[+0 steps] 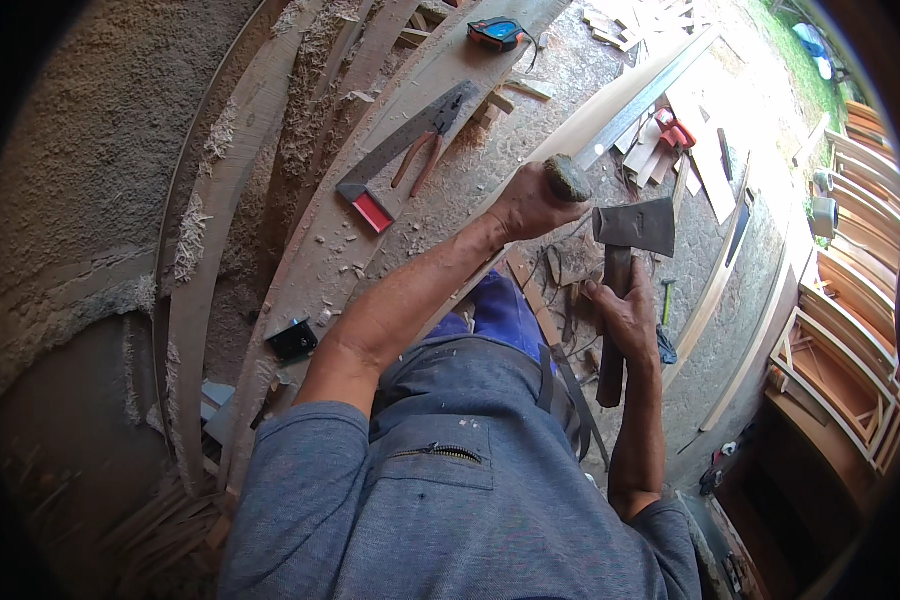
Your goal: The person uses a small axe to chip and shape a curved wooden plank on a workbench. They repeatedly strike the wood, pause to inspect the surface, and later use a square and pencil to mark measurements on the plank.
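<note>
My left hand is closed round a rounded, mottled grey stone, in front of a long pale board that runs diagonally away. Just to its right, my right hand grips the dark handle of a hatchet, held upright with its steel head at the top and the flared edge to the right. The stone and the hatchet head are close but apart.
On the left plank lie a square, pliers and a tape measure. Curved timbers with shavings stand further left. A red tool, offcuts and a green-handled hammer lie rightward, beside stacked wooden frames.
</note>
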Available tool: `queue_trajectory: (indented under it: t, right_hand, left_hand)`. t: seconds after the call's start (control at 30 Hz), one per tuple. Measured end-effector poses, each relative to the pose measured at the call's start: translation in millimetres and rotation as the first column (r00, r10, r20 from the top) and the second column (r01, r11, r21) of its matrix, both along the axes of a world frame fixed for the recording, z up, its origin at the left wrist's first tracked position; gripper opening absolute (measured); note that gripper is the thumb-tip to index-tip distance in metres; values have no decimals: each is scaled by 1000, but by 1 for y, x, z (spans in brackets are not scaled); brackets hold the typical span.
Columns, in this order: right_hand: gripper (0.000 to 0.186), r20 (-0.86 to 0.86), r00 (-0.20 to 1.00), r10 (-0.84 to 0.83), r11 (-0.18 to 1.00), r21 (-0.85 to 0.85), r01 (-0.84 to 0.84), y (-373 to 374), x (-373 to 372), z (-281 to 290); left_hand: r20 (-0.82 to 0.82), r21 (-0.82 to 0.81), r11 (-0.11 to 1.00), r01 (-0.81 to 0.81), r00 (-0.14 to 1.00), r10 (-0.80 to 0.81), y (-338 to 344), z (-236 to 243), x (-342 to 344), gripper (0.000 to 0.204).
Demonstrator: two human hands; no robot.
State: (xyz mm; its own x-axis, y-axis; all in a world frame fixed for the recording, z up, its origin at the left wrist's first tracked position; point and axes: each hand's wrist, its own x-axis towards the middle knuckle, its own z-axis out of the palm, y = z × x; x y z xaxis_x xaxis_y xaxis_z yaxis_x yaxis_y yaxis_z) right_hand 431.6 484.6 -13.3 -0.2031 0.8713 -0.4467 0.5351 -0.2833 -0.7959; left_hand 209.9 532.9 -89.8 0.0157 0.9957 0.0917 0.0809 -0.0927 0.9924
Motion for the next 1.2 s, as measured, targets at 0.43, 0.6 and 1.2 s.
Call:
queue_trajectory:
  t: [0.43,0.6,1.2]
  right_hand:
    - [50,200,979,43,965,246,-93,68,-2,56]
    - [37,300,947,118,909,352,-225,99,-17,78]
    - [49,309,868,389,894,101,-436,63,-15,46]
  left_hand:
    - [-158,45,999,4,987,3,-2,-6,1,23]
    - [-170,16,1000,-16,985,18,-6,-9,4,23]
    - [-241,165,975,-147,953,185,-48,9,7,22]
